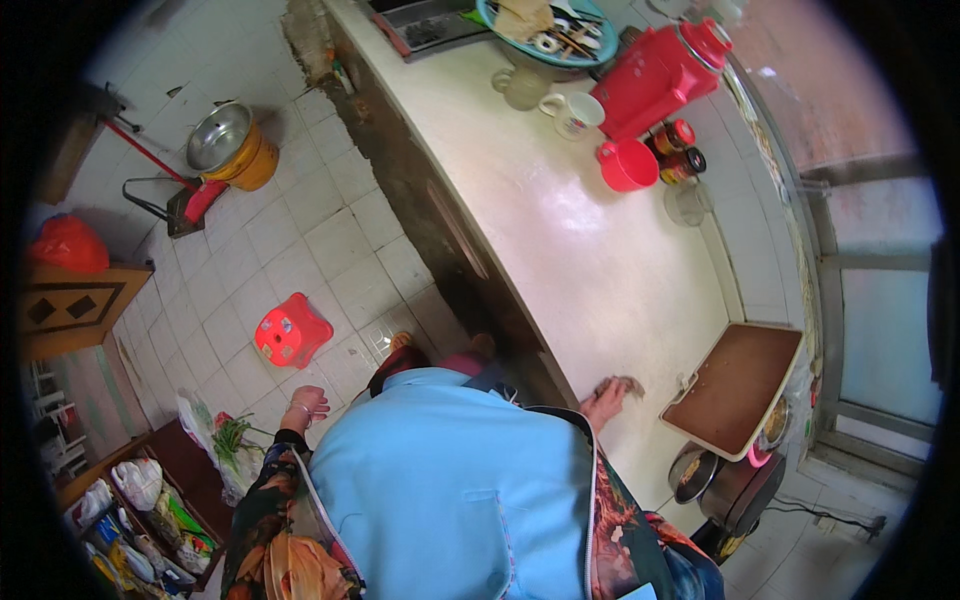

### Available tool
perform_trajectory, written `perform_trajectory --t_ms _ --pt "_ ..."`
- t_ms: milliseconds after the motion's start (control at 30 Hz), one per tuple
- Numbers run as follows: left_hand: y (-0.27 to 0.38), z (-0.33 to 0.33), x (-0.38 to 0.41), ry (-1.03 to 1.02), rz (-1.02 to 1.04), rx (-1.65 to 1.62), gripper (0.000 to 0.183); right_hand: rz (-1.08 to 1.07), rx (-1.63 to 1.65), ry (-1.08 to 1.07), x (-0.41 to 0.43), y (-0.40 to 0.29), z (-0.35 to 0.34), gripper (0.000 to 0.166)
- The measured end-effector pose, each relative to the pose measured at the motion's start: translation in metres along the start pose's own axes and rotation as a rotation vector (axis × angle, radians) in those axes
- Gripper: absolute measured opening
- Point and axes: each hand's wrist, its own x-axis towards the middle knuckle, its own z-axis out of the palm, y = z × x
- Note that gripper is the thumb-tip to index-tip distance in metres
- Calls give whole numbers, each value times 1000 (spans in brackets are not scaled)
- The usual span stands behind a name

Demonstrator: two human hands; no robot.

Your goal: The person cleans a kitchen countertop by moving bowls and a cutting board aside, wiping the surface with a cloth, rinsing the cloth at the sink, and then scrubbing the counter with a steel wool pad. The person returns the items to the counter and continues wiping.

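Note:
On the pale countertop (570,262), near its front edge, my right hand (606,405) presses a crumpled brownish cloth (628,386) against the surface. A brown rectangular board with a light rim (735,390) leans to the right of that hand. My left hand (309,405), with a bracelet at the wrist, hangs in the air over the tiled floor with nothing in it, its fingers loosely bent and apart.
A red thermos (652,79), white mug (572,115), red cup (628,165), lidded jars (681,165) and a glass (688,203) stand along the counter's back. Further up is a blue basin of utensils (607,45). A red stool (292,330) stands on the floor.

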Motion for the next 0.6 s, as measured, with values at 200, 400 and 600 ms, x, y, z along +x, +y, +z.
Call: perform_trajectory --t_ms 200,400,600 --pt "6 -21 -10 89 30 -387 30 -339 288 63 64 -145 61 45" --pt "-43 -34 4 35 -56 -663 36 -791 188 -38 108 -292 81 59" --pt "-53 -50 38 28 -158 -704 33 -1025 59 -171 189 -433 125 63"
